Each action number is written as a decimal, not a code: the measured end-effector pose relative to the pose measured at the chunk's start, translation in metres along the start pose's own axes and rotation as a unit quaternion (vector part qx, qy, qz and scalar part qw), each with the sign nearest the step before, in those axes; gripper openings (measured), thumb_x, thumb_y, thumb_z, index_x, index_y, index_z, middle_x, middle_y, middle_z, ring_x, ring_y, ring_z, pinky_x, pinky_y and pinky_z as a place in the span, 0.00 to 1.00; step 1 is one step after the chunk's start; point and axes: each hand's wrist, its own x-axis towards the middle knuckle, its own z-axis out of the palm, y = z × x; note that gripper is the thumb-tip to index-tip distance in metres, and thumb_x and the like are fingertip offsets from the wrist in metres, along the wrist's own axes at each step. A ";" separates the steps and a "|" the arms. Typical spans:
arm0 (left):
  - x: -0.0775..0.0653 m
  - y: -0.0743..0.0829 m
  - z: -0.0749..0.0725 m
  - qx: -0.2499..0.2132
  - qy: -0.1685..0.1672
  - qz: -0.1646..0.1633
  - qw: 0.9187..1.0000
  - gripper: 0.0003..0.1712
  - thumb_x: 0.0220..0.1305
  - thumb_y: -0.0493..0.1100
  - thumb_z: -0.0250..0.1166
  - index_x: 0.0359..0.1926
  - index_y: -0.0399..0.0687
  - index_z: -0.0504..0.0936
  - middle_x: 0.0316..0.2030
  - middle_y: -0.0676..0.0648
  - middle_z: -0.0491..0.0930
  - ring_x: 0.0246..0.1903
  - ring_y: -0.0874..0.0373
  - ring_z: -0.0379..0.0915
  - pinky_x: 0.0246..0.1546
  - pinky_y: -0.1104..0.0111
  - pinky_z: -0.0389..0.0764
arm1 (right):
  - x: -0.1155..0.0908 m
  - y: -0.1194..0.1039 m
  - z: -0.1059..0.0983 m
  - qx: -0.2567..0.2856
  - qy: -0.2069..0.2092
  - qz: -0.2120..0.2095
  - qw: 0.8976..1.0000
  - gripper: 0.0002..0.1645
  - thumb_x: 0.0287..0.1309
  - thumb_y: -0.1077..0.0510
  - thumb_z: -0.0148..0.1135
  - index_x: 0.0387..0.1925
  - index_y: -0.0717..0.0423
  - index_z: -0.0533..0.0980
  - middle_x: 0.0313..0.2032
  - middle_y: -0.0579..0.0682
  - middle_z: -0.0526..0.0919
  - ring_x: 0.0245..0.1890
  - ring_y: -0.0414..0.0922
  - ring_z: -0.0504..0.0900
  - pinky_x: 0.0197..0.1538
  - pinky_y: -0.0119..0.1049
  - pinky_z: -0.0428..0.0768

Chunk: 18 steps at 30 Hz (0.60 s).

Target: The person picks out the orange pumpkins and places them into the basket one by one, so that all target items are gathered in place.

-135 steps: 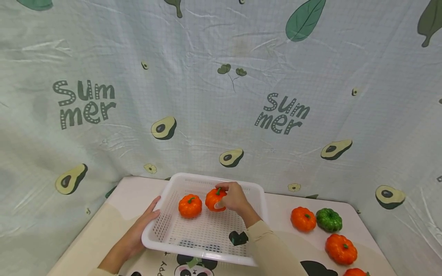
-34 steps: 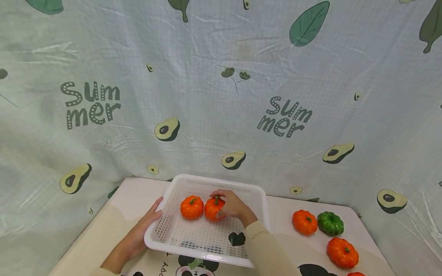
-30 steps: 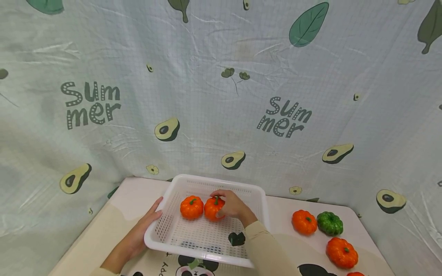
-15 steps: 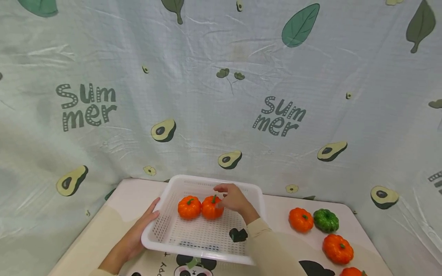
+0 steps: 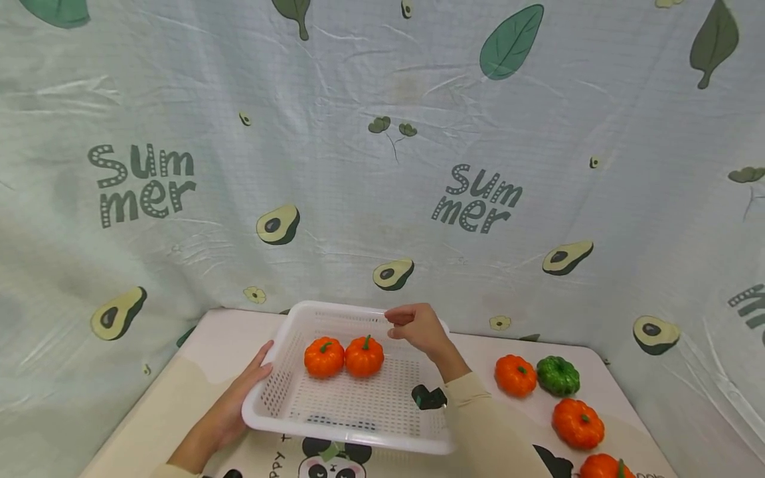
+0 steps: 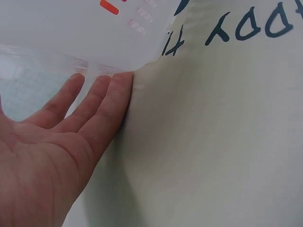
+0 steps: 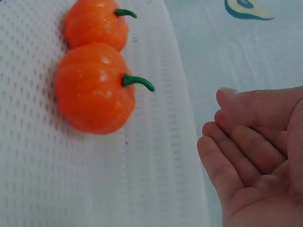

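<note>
Two orange pumpkins sit side by side in a white plastic basket: the left pumpkin and the right pumpkin, both with green stems. My left hand touches the basket's left side with outstretched fingers; in the left wrist view the fingertips of that hand rest against the basket wall. Above the basket's far right rim is my right hand, holding nothing. In the right wrist view the right hand has loosely bent fingers, apart from the nearer pumpkin.
Right of the basket on the table lie an orange pumpkin, a green pumpkin, another orange pumpkin and one at the front edge. A patterned sheet hangs behind the table.
My right hand has let go of the right pumpkin and risen up and right toward the rim. That pumpkin now stands against the left one. The left hand stays at the basket.
</note>
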 end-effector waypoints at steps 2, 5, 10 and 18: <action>0.000 0.000 0.000 0.001 0.000 0.001 1.000 0.42 0.81 0.60 0.43 0.84 0.67 0.32 0.85 0.41 0.33 0.77 0.38 0.49 0.67 0.48 0.71 | -0.001 0.001 -0.007 0.007 0.015 -0.002 1.000 0.19 0.58 0.68 0.71 0.53 0.63 0.85 0.54 0.60 0.89 0.56 0.57 0.86 0.59 0.47 0.84; 0.001 -0.001 -0.001 0.001 -0.004 0.003 1.000 0.41 0.81 0.59 0.42 0.84 0.67 0.32 0.85 0.41 0.33 0.77 0.38 0.48 0.67 0.48 0.69 | -0.003 0.004 -0.017 0.013 0.034 -0.002 0.999 0.20 0.57 0.69 0.71 0.53 0.63 0.85 0.54 0.62 0.89 0.57 0.59 0.86 0.59 0.48 0.84; 0.002 -0.002 -0.002 0.000 -0.008 0.005 1.000 0.41 0.82 0.59 0.42 0.84 0.68 0.31 0.85 0.41 0.32 0.77 0.39 0.48 0.68 0.49 0.67 | -0.010 0.015 -0.031 0.021 0.047 -0.002 0.999 0.20 0.59 0.70 0.69 0.55 0.63 0.85 0.56 0.63 0.88 0.59 0.60 0.85 0.60 0.48 0.83; 0.000 0.000 0.000 0.007 -0.008 0.004 1.000 0.42 0.82 0.59 0.41 0.84 0.67 0.30 0.85 0.41 0.31 0.78 0.37 0.47 0.71 0.46 0.66 | -0.021 0.026 -0.049 0.046 0.059 -0.002 0.997 0.21 0.62 0.70 0.67 0.57 0.64 0.83 0.58 0.66 0.85 0.62 0.64 0.82 0.62 0.48 0.82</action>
